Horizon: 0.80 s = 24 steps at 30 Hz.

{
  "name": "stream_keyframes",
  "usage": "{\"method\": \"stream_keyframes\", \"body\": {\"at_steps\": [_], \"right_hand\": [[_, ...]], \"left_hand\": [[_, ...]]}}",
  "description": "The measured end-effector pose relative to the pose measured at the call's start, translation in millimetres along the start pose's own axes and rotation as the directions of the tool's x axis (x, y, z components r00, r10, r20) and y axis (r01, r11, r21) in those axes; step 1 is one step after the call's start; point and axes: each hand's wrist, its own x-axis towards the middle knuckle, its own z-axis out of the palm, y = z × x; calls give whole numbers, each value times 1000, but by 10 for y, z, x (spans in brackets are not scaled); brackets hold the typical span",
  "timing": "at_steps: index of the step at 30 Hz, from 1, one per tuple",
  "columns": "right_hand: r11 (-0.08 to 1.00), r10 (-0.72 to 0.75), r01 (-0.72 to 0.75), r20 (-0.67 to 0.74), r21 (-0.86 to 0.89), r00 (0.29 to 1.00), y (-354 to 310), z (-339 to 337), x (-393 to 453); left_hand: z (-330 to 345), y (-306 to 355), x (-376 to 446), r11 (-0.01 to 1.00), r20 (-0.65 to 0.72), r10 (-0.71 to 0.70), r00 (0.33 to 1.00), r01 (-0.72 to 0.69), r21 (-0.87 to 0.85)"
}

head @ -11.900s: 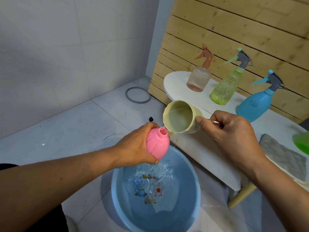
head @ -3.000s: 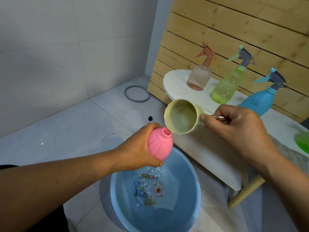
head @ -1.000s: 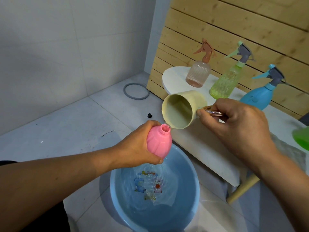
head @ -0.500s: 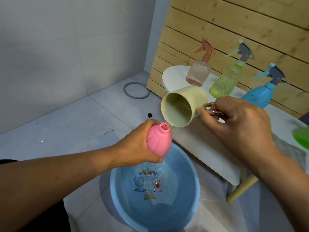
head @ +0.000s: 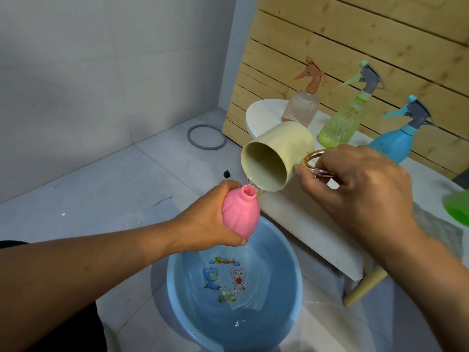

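Left hand (head: 213, 219) grips the small pink plastic bottle (head: 239, 214) over the round blue plastic basin (head: 234, 295) on the floor, neck up. Right hand (head: 355, 186) pinches the gold ring handle of the cream cup (head: 276, 158), tipped nearly sideways. Its lip sits just above the bottle mouth, so the trickle goes in.

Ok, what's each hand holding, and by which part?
Left hand grips the pink bottle round its body; right hand holds the cream cup by its gold ring handle.
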Motion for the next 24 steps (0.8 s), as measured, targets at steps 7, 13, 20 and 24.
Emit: {"method": "stream_keyframes", "body": {"at_steps": [7, 13, 20, 24], "right_hand": [[992, -118, 115, -62, -45, 991, 3, 5, -17], [980, -182, 174, -96, -93, 979, -23, 15, -16], [996, -5, 4, 19, 90, 1000, -87, 45, 22], [790, 374, -506, 382, 345, 845, 40, 359, 131]], "left_hand": [[-13, 26, 8, 1000, -2, -1, 1000, 1, -18], [-20, 26, 7, 1000, -7, -4, 1000, 4, -19], [-36, 37, 3, 999, -25, -24, 999, 23, -42], [-34, 20, 27, 995, -51, -50, 997, 46, -86]]}}
